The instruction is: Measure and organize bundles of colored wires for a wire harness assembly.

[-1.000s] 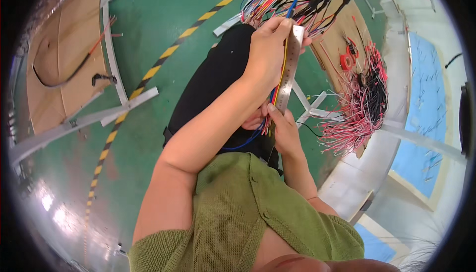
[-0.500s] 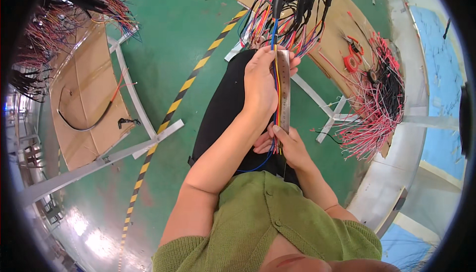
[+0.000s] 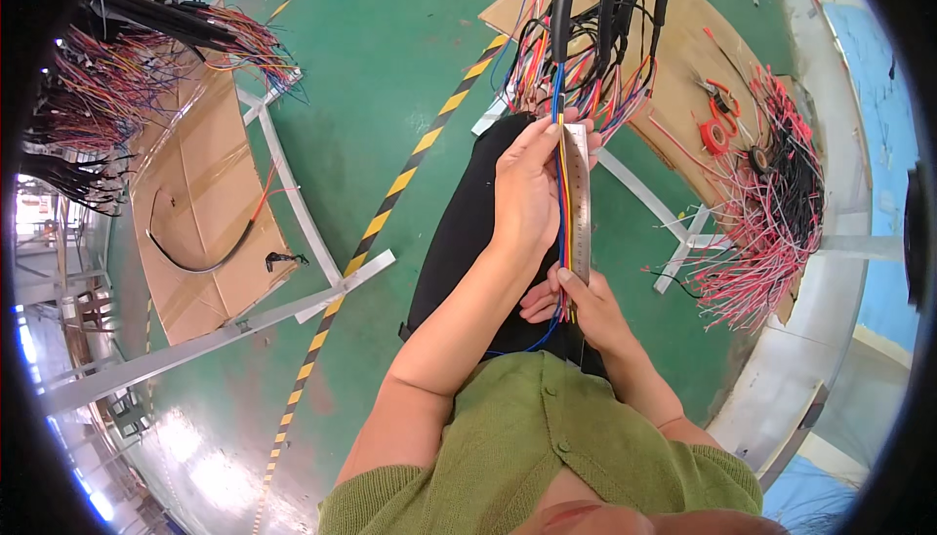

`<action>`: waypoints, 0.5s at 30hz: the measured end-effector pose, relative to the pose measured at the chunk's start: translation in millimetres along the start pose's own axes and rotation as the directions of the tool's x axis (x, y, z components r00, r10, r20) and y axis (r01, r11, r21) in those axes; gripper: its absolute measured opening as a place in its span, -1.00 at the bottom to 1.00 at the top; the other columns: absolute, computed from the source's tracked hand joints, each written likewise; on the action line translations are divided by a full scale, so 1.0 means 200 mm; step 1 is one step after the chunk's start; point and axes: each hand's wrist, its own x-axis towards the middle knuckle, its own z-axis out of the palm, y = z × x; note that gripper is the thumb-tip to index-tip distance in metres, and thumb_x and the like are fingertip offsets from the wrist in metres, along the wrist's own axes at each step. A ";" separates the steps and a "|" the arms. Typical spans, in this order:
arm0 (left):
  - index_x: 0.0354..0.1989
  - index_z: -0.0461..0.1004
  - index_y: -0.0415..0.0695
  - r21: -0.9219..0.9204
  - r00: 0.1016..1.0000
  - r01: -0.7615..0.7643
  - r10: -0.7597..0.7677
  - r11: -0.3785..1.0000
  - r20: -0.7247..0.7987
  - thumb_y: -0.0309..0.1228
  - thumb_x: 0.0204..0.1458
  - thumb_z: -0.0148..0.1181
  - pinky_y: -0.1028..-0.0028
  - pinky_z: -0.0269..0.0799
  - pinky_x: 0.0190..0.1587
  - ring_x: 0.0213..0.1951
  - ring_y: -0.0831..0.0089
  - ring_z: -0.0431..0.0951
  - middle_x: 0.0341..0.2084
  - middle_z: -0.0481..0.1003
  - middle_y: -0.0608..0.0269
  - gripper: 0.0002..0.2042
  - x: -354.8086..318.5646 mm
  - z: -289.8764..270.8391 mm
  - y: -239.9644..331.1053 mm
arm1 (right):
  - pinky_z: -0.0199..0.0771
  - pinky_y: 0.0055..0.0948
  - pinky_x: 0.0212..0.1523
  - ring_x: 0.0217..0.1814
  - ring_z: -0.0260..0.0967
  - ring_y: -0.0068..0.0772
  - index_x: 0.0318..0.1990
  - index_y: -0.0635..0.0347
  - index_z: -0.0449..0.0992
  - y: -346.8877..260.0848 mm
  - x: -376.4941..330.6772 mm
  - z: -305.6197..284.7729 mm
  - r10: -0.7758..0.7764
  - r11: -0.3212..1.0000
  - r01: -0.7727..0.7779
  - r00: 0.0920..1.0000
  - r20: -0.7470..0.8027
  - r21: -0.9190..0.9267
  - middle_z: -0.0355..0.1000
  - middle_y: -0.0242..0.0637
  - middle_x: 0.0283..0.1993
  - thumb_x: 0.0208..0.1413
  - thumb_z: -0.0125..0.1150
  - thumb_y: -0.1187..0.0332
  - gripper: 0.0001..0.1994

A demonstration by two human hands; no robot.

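A steel ruler (image 3: 580, 205) lies lengthwise along a bundle of coloured wires (image 3: 564, 193), with yellow, red and blue strands. My left hand (image 3: 528, 179) is closed round the wires and the ruler's far end, thumb on the wires. At the near end, my right hand (image 3: 582, 303) pinches the ruler and the wires' lower part between thumb and fingers. A loose blue wire (image 3: 527, 347) curves away below the right hand. Beyond the left hand the wires run into a black sleeve (image 3: 564, 18), one of several hanging at the top.
On the right, a cardboard-topped stand (image 3: 673, 66) carries pliers (image 3: 720, 98), red tape (image 3: 714, 137) and a heap of pink and black wires (image 3: 771, 203). Another cardboard-covered stand (image 3: 200, 252) at left holds a bent black cable (image 3: 220, 262) and wire bundles. Striped tape (image 3: 390, 198) crosses the green floor.
The whole view has shifted, so the scene sits slightly further right and lower. Both hands keep the same hold on the wires and ruler.
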 end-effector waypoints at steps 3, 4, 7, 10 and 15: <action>0.05 0.35 -0.33 -0.010 1.000 -0.004 0.004 1.000 0.020 -0.39 0.21 -0.06 0.33 0.50 -0.03 -0.09 0.28 0.55 -0.13 0.50 -0.01 -0.68 0.01 0.00 0.00 | 0.61 -0.22 -0.23 -0.25 0.53 -0.03 -0.30 0.25 0.24 0.00 0.00 0.00 0.008 1.000 -0.008 1.000 0.001 0.002 0.45 0.17 -0.26 0.33 -0.22 0.22 -0.73; 0.05 0.34 -0.33 -0.013 1.000 -0.002 0.002 1.000 0.014 -0.40 0.21 -0.06 0.33 0.51 -0.03 -0.10 0.27 0.56 -0.13 0.50 -0.02 -0.69 0.01 0.00 0.00 | 0.61 -0.22 -0.23 -0.25 0.53 -0.04 -0.30 0.25 0.24 0.00 0.00 -0.01 0.007 1.000 -0.007 1.000 0.002 0.005 0.45 0.17 -0.25 0.34 -0.22 0.22 -0.73; 0.00 0.33 -0.31 -0.003 1.000 -0.016 0.016 1.000 0.014 -0.42 0.21 -0.07 0.31 0.52 -0.04 -0.10 0.25 0.56 -0.14 0.50 -0.05 -0.74 0.01 0.00 -0.01 | 0.61 -0.23 -0.23 -0.25 0.53 -0.05 -0.30 0.25 0.24 0.00 0.01 -0.01 -0.006 1.000 0.005 1.000 0.028 0.026 0.45 0.16 -0.26 0.34 -0.23 0.22 -0.73; -0.13 0.33 -0.27 0.010 1.000 -0.020 0.020 1.000 0.017 -0.44 0.21 -0.08 0.30 0.53 -0.05 -0.12 0.22 0.57 -0.16 0.50 -0.09 -0.84 0.02 -0.01 0.00 | 0.61 -0.23 -0.24 -0.25 0.53 -0.06 -0.30 0.24 0.24 0.00 0.00 -0.01 -0.006 1.000 0.006 1.000 0.014 0.000 0.46 0.14 -0.26 0.34 -0.23 0.22 -0.72; -0.26 0.26 -0.20 0.029 1.000 0.026 -0.027 0.999 0.016 -0.50 0.19 -0.06 0.38 0.56 -0.17 -0.23 0.28 0.62 -0.28 0.54 -0.03 -0.95 0.03 -0.01 0.03 | 0.61 -0.25 -0.24 -0.25 0.53 -0.07 -0.30 0.24 0.25 0.00 -0.01 -0.02 -0.009 1.000 0.009 1.000 0.016 0.005 0.46 0.13 -0.26 0.34 -0.24 0.21 -0.72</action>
